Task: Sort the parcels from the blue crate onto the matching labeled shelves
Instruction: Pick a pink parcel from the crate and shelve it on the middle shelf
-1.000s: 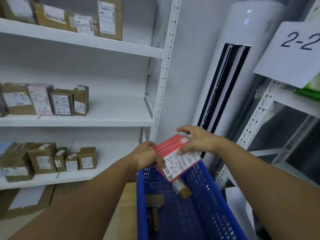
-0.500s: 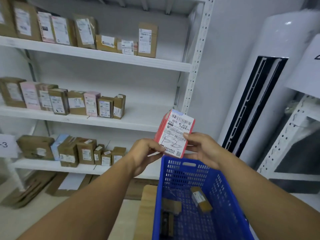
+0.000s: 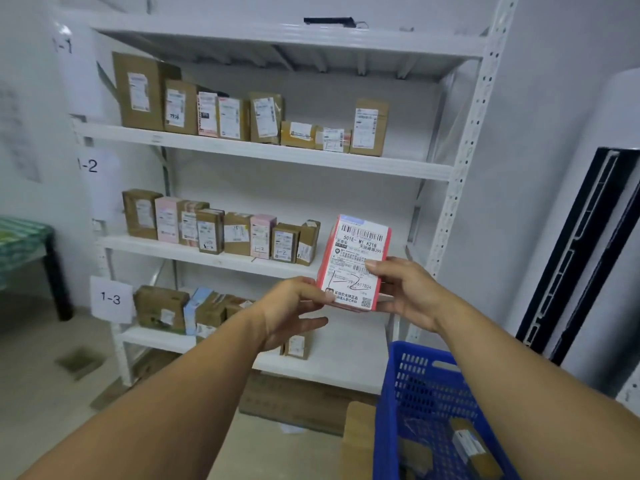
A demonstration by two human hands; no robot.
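A red parcel with a white shipping label stands upright between both hands, in front of the white shelf rack. My left hand grips its lower left corner. My right hand grips its right edge, thumb on the label. The blue crate sits at the lower right, with a few brown parcels inside. Paper signs on the rack's left post read 1-2 and 1-3; a blurred 1-1 sign hangs above them.
Rows of brown and pink parcels fill the left part of each shelf; the right ends are bare. A tall white unit with a dark vent stands at the right. Flattened cardboard lies under the rack. A dark-legged table is at the far left.
Both hands have lifted the red parcel out of the crate and up in front of the shelves, turning it upright with its label facing me. The view has swung left towards the rack.
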